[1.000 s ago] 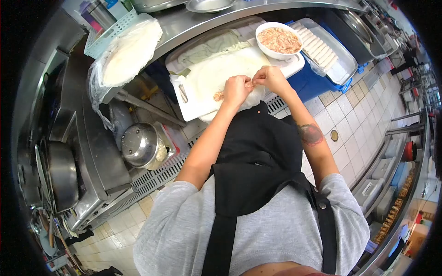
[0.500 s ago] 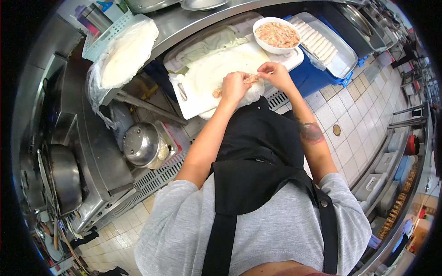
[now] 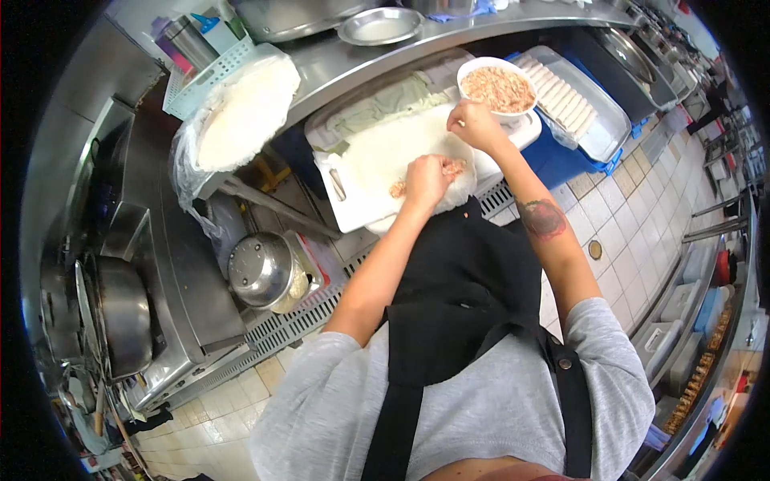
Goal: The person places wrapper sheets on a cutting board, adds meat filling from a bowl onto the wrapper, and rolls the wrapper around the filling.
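My left hand is closed over a strip of pinkish filling on a thin white wrapper sheet, near the front edge of the white cutting board. A bit of the filling shows to the left of this hand too. My right hand is raised beside the near left rim of a white bowl full of the same filling. Its fingers are bent together, and whether they hold anything is too small to tell.
A stack of wrapper sheets lies on plastic at the left of the steel counter. Rows of white rolls fill part of a clear tray on the right. Behind the board lies a green cloth. A metal bowl sits lower left.
My right hand has left the filling strip and moved up to the bowl. My left hand remains at the strip. The whole view has shifted slightly.
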### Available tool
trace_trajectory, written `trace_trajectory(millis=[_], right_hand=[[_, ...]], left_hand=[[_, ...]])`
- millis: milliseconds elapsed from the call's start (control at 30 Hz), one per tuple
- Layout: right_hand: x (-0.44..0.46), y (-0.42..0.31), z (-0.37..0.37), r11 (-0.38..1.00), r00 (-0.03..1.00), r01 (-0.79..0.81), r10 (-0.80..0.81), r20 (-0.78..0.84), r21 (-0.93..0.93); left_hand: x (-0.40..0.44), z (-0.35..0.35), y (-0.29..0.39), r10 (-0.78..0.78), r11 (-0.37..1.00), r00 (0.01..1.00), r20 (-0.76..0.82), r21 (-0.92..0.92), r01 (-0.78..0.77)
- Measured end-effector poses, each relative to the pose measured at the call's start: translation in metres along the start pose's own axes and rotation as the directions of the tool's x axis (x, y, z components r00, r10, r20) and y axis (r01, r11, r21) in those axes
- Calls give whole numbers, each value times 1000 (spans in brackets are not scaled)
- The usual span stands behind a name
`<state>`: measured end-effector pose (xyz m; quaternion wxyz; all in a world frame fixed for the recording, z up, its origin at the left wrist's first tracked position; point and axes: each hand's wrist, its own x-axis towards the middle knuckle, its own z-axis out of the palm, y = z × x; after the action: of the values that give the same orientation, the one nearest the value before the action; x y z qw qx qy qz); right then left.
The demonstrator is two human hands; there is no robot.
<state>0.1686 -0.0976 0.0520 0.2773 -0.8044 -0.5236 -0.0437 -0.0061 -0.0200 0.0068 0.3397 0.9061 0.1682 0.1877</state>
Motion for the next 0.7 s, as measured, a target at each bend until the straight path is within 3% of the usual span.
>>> trace_trajectory(millis=[100, 300, 433, 700], right_hand=[[27, -3, 16, 988, 988, 72, -89, -124, -135], [107, 38, 74, 936, 977, -193, 212, 36, -295], [116, 29, 88, 893, 967, -238, 254, -9, -383], [118, 25, 91, 877, 927, -351, 375, 9, -328]], left_hand=[[0, 1, -1, 0, 1000, 1000, -3, 15, 0], [2, -4, -2, 109, 993, 994, -26, 44, -108], [1, -7, 2, 110, 994, 992, -54, -7, -110], [1, -8, 3, 136, 990, 990, -27, 30, -135]])
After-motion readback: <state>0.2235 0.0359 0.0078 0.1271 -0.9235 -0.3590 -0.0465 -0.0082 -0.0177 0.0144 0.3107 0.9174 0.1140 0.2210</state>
